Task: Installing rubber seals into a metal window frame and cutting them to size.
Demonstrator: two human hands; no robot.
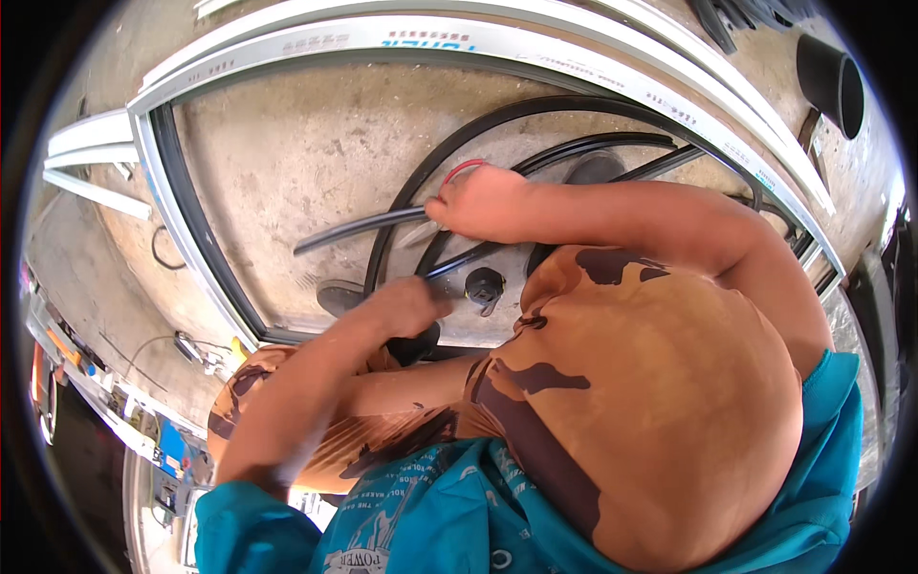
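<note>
My right hand [483,204] is closed round a black rubber strip [359,230], whose free end sticks out to the left. A red loop [466,168], like a scissor handle, shows above that hand, and a thin pale blade-like shape shows below it. Nearer to me, my left hand [409,304] is smeared by motion beside another length of black strip [469,258]; its fingers cannot be made out. Just right of it a small black roundish thing [485,285], perhaps a tape measure, lies on the floor. More black strip [449,143] curves in loops beyond my hands.
A large white frame [344,40] with dark inner edges surrounds the work on the concrete floor [277,143]. White profiles [100,134] lie at the left. A black tube [830,86] is at the far right. My bent knee [660,383] fills the near right.
</note>
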